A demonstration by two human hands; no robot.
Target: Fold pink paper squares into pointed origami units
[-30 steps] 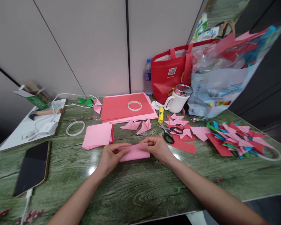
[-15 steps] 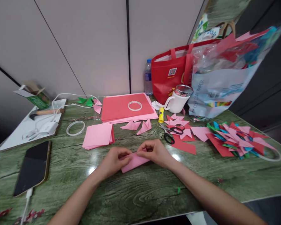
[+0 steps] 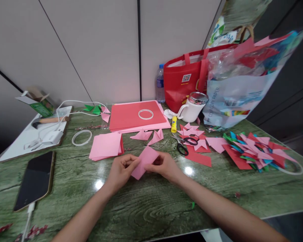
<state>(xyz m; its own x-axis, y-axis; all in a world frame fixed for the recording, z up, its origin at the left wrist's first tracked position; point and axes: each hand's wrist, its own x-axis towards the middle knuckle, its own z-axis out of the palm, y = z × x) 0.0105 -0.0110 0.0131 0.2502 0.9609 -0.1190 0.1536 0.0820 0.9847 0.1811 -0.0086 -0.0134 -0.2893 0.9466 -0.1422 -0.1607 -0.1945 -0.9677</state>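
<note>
A folded pink paper (image 3: 144, 162) is pinched between both my hands, tilted up over the green wood-patterned table (image 3: 146, 211). My left hand (image 3: 123, 169) grips its left edge with thumb and fingers. On the opposite side, my right hand (image 3: 165, 166) has its thumb on the face of the paper, the fingers partly hidden behind it. Just beyond lie two folded pink pieces (image 3: 156, 136). A stack of pink square sheets (image 3: 106, 145) rests left of my hands. Black-handled scissors (image 3: 183, 149) lie to the right, by pink and red folded pieces (image 3: 192, 131).
At the back are red sheets (image 3: 127, 116) with a tape roll on top, a glue stick (image 3: 174, 124), a white mug (image 3: 193, 109), a bottle (image 3: 160, 85) and a red bag (image 3: 176, 87). A colourful paper pile (image 3: 257, 149) sits right; a phone (image 3: 36, 179) lies left.
The pink paper has turned from lying low and lengthwise to being tipped up with its broad face showing. My right hand has shifted its grip along it.
</note>
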